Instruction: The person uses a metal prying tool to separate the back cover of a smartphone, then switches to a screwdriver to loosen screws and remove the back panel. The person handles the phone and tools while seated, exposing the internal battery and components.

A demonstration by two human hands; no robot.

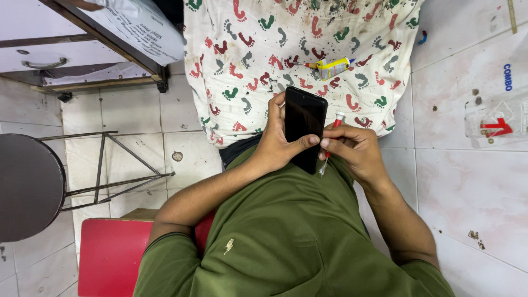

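Left hand [275, 146] fingers clamped on the black phone [304, 127], long axis 12-to-6, held over the lap below the footprint-print cloth [242, 60]; right hand [352, 148] fingers pinched on a red-handled tool [331, 137] touching the phone's 3 o'clock edge, tip toward 6.

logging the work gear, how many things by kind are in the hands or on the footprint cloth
phone: 1, in the left hand
red-handled tool: 1, in the right hand
yellow glue tube: 1, on the cloth
total: 3
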